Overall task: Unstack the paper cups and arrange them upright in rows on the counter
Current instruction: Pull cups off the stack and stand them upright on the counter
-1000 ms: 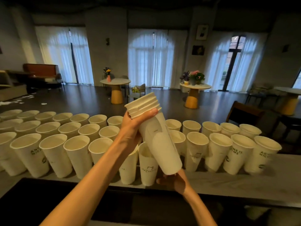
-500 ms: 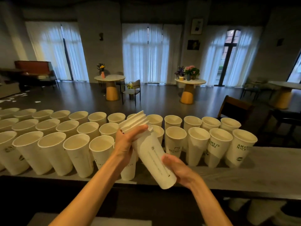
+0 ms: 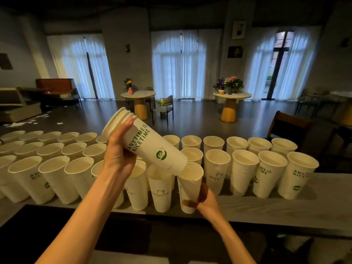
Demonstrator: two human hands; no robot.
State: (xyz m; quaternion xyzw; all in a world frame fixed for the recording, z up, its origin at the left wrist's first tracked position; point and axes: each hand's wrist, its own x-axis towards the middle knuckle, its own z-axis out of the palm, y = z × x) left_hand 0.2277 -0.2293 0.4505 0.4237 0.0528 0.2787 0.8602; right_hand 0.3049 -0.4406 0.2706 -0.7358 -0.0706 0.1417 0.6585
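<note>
While your left hand [image 3: 119, 149] grips the tilted cup stack [image 3: 146, 142], your right hand [image 3: 204, 200] pinches one upright cup [image 3: 189, 185] on the counter [image 3: 304, 210]; its fingers are blurred.

Two bare forearms were seen, both uncovered up to the lower edge of the view; no sleeve was worn on the visible part of either. The left hand [image 3: 119, 153] and the right hand [image 3: 206, 201] were ungloved. The right hand's fingers [image 3: 202, 193] were blurred, so finer detail could not be told.
</note>
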